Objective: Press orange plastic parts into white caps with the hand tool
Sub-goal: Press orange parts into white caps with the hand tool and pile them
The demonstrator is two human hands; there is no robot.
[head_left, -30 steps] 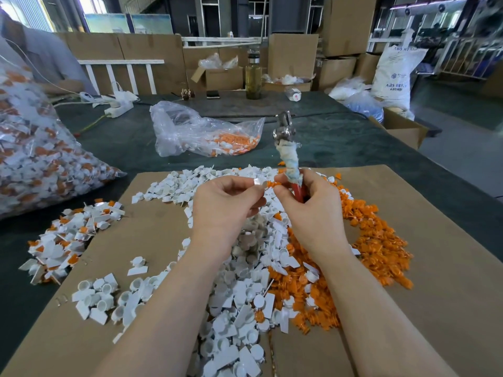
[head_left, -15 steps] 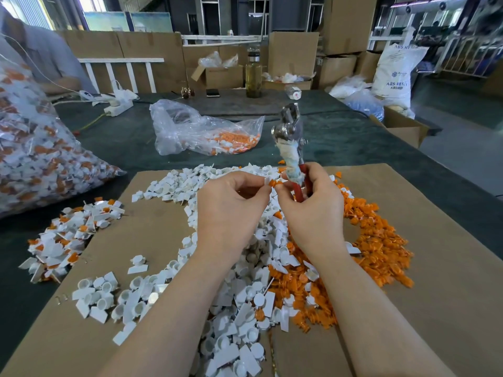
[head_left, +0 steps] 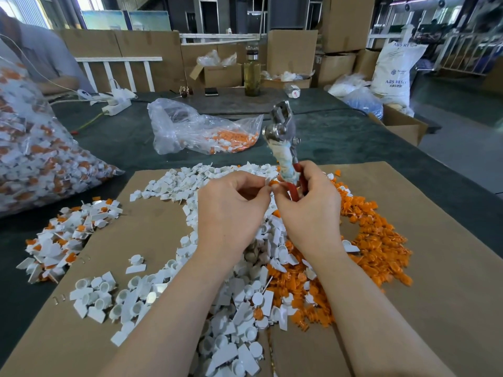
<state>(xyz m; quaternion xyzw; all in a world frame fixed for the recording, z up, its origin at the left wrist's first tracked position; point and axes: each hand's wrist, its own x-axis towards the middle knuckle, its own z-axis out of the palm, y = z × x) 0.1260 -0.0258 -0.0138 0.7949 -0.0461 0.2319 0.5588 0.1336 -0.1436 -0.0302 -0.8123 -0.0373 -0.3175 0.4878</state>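
Hands met over the caps
Left hand [head_left: 231, 202] pinched a white cap [head_left: 267, 181]; right hand [head_left: 310, 205] gripped the hand tool [head_left: 283, 148] and pinched an orange part [head_left: 273, 183].

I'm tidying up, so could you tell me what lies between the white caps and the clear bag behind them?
Head view: only bare green table cover separates white caps from clear bag.

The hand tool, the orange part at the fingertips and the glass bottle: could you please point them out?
hand tool [head_left: 281, 129], head view, on its shiny metal head.
orange part [head_left: 273, 183], head view, on the bit showing between the fingertips.
glass bottle [head_left: 252, 74], head view, on its body.
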